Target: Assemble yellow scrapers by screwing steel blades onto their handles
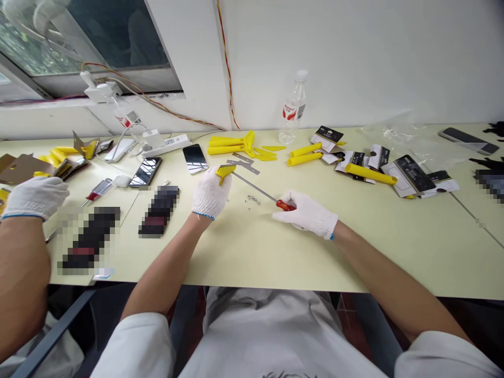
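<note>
Clearly, we pinch a yellow plastic piece [225, 172] in our left hand [208, 194] over the table [275, 262], while our right hand [305, 212] grips a screwdriver [258, 188] by its red handle, its shaft reaching toward the piece, though we cannot tell whether the tip is seated. If we push with the tip off-line, it could skid into our left glove, or the piece could twist under a weak pinch. A careless sweep could scatter the tiny metal parts [254, 199] lying loose between our hands.
</note>
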Tool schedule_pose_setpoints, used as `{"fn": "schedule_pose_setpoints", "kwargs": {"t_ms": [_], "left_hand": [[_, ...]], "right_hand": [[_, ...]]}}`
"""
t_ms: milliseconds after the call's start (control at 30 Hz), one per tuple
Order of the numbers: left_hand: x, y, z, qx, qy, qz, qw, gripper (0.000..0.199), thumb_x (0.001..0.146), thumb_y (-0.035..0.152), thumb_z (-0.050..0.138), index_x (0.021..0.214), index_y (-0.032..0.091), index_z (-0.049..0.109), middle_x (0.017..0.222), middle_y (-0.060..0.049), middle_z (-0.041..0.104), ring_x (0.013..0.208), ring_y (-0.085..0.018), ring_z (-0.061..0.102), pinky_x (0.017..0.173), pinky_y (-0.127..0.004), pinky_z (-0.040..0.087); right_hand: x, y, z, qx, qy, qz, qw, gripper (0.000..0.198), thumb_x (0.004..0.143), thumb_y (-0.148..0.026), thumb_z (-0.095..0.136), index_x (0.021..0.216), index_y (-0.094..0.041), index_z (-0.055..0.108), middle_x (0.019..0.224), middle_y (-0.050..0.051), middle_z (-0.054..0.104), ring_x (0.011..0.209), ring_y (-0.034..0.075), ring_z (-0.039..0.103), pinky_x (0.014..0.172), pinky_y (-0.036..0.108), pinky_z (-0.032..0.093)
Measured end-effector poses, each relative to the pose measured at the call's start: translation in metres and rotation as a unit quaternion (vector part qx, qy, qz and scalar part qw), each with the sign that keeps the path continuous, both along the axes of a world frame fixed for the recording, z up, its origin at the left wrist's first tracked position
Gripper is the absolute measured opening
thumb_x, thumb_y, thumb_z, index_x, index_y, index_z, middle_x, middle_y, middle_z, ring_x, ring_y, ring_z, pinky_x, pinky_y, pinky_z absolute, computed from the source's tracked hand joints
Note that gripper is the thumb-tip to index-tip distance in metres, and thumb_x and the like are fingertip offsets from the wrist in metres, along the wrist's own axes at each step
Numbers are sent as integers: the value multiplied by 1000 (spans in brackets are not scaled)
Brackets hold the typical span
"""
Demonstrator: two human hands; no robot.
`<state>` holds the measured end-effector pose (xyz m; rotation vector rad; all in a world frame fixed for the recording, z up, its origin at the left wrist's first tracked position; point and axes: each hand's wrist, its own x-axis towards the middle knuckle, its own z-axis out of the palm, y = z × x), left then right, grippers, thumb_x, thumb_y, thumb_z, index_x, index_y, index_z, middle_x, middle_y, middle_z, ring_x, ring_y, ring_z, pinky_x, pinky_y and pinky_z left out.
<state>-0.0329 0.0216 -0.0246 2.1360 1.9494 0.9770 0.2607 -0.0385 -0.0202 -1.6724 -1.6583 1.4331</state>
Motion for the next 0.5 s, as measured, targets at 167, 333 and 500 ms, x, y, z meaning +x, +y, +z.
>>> {"fn": "schedule_pose_setpoints", "kwargs": {"t_ms": [167,333,500], "left_hand": [[0,0,4,2,9,15,1000,20,105,25,62,121,20,74,116,-14,80,110,-34,78,97,-41,60],[0,-1,6,0,4,12,1000,16,106,24,61,117,20,72,116,-15,80,110,-35,78,97,-42,60],[-1,0,5,-1,4,14,1000,17,106,27,62,116,21,73,116,-15,81,112,-35,78,99,-43,60]], "right_hand": [[2,2,-11,212,-92,-9,973,29,95,-50,69,84,-24,64,76,4,71,70,22,66,69,35,47],[3,0,-6,184,-53,24,981,50,109,-61,50,76,-24,59,72,5,65,66,20,57,67,35,42],[4,0,-1,-16,40,17,999,44,92,-63,82,99,-26,60,64,-6,54,49,13,39,50,28,29]]}}
